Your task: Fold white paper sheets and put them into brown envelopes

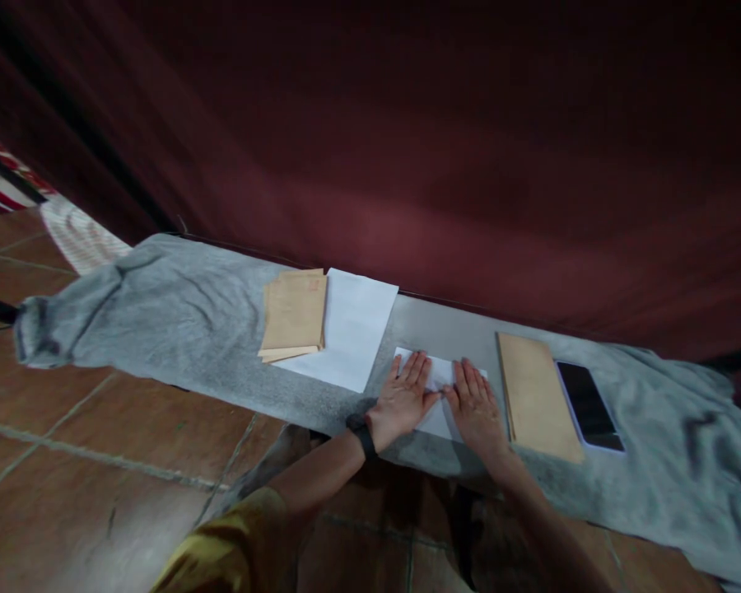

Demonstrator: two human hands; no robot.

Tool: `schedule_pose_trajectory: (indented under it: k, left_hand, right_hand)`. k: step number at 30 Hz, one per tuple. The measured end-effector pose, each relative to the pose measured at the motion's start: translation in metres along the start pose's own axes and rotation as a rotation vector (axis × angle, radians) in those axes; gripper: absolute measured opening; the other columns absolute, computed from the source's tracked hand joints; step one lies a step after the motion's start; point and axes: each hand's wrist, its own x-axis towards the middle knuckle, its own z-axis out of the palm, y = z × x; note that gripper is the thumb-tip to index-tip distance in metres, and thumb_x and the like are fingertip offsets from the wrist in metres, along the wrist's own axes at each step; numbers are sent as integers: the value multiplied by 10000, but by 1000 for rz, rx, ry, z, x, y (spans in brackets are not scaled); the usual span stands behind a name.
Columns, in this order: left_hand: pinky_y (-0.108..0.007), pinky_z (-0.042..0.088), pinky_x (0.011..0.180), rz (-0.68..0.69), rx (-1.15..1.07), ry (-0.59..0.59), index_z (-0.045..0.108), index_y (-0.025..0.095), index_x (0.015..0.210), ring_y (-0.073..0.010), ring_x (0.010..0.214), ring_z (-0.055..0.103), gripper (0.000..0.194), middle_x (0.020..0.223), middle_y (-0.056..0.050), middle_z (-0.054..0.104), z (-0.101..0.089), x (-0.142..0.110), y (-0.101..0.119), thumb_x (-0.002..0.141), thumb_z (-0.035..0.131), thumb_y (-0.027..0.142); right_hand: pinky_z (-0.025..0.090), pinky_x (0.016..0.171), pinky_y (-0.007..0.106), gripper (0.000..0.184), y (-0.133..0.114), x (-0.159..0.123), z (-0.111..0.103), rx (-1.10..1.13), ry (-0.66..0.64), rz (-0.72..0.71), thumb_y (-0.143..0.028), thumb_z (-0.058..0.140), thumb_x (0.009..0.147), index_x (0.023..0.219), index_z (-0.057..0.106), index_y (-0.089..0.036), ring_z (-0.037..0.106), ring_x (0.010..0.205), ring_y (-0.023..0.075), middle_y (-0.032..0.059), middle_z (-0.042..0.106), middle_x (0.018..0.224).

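A sheet of white paper (435, 422), looking folded, lies under both my hands on the grey cloth. My left hand (404, 397) rests flat on its left side, fingers stretched out. On the right side my right hand (477, 405) presses flat too, the thumbs close together near the middle. Part of the sheet is hidden beneath the palms. Left of my hands is a stack of white paper (359, 329), partly covered by a pile of brown envelopes (295, 313). To the right lie more brown envelopes (538, 397), close to my right hand.
A phone (589, 408) with a dark screen lies right of the envelopes. The grey cloth (179, 309) covers a long narrow bench, rumpled at both ends. Behind it hangs a dark red curtain (407, 181). Brown floor tiles (129, 461) show in front.
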Motion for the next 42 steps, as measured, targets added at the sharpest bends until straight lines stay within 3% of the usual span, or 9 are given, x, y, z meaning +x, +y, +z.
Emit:
schedule_pose_trajectory:
  k: [8,14,17,20,26,31,37,42]
  left_hand:
    - [-456,270,1232,-93,22,22,347,40,1524,-279,1515,265,675,1607,-189,335,-2,-10,-16,1037,296,506]
    - [-492,280,1227,-122,57,95,333,26,1523,-300,1503,295,621,1585,-219,361,-11,-23,-19,1029,359,401]
    - [-514,245,1239,31,16,65,343,93,1532,-296,1512,275,616,1609,-173,342,-22,-31,-7,1016,421,420]
    - [-506,259,1237,228,-75,-40,360,184,1530,-256,1508,295,596,1616,-97,360,-32,-37,9,1007,452,456]
    - [-501,288,1224,277,-104,-196,471,191,1457,-240,1479,359,487,1564,-81,451,-38,-31,12,1018,464,400]
    - [-503,259,1236,344,-52,-223,525,208,1412,-235,1459,395,428,1541,-85,484,-41,-24,3,1007,494,345]
    - [-501,263,1230,221,-29,-263,527,217,1419,-239,1433,435,449,1532,-92,496,-45,-17,-15,971,528,249]
    - [-489,289,1216,149,-23,-273,529,247,1422,-235,1454,404,466,1559,-63,463,-43,-14,-28,961,492,199]
  right_hand:
    - [347,1171,475,619,0,-6,-4,-14,72,71,-379,374,1058,1582,249,-75,365,1467,297,209,381,1581]
    - [376,1140,472,581,1,-8,-5,-4,59,176,-389,382,1052,1523,372,-48,418,1424,317,216,436,1547]
    - [375,1131,492,519,11,0,-8,38,15,206,-352,367,1050,1485,444,-81,450,1394,312,192,501,1504]
    - [399,1109,464,463,23,13,-14,106,-30,188,-282,362,1036,1434,510,-97,494,1346,287,178,577,1424]
    - [408,1073,416,359,30,35,-28,133,-163,181,-231,428,1001,1287,634,-163,593,1147,260,130,664,1243]
    - [438,1004,373,306,37,42,-39,147,-248,240,-248,525,952,1217,660,-176,595,1100,253,125,671,1156]
    - [461,955,316,130,49,41,-52,256,-323,251,-172,584,882,940,696,-203,629,1024,214,77,682,1024]
    - [478,845,277,143,50,34,-51,380,-365,380,-175,581,875,992,658,-200,670,938,189,61,694,1025]
